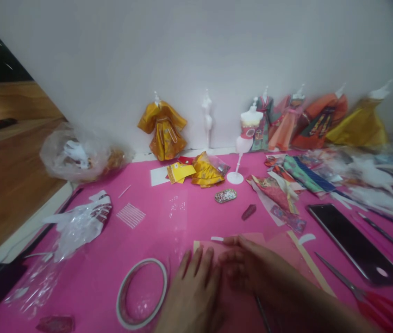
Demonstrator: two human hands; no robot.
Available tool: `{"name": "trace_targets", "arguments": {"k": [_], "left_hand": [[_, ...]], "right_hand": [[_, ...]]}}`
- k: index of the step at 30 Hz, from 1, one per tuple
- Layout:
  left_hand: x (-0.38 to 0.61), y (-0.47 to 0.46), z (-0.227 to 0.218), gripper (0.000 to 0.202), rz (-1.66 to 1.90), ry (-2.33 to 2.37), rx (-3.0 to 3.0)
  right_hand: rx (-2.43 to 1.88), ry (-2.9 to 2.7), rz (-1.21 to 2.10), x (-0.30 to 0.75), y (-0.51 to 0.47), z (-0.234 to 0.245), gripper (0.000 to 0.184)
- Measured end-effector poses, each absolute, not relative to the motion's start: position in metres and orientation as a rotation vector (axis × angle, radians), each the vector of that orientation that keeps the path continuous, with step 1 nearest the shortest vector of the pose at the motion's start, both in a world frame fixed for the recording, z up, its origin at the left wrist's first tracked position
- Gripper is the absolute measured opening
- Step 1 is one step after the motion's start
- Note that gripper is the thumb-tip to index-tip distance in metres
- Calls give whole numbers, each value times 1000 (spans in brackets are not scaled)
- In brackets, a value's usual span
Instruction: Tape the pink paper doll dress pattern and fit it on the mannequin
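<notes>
My left hand (196,289) lies with fingers stretched out on a salmon-pink sheet (238,296) that has a cream strip along its edge. Just right of it, my right hand (248,263) is closed, its fingers curled. From its thumb and index fingertips a small white strip (217,238) sticks out to the left, above the sheet. Beneath the right wrist shows part of a thin dark stick (262,314), mostly hidden. A roll of tape (120,296) lies left of my left hand. Red-handled scissors (356,291) rest beyond my right forearm.
A black phone (356,245) and a pen (387,235) lie at right. Behind stand a bare doll form (207,115), a partly dressed mannequin (244,138) and several dolls' dresses. Fabric scraps (276,192), a bead sheet (131,216) and plastic bags (81,226) cover the pink table (95,268).
</notes>
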State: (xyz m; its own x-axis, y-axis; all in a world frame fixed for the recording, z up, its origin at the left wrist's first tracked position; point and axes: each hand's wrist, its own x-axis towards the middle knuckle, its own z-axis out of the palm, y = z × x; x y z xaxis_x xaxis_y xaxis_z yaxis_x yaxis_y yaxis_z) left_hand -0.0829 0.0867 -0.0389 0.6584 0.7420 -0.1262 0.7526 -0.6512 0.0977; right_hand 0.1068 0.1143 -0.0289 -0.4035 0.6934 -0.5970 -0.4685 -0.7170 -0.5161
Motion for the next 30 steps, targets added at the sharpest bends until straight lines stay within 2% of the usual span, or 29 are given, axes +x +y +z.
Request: {"name": "trace_targets", "arguments": {"k": [4, 14, 23, 30], "left_hand": [[-88, 88, -41, 60, -140, 1251, 2686], [-90, 90, -40, 42, -249, 1280, 2635], [-96, 87, -47, 40, -29, 1258, 2781], [-95, 85, -51, 44, -97, 1293, 2724]], "right_hand": [[-1108, -365, 2142, 99, 117, -37, 31], [-1176, -402, 2286, 88, 122, -39, 32], [-1158, -384, 2350, 81, 125, -38, 35], [-1241, -354, 2360, 76, 130, -30, 35]]}}
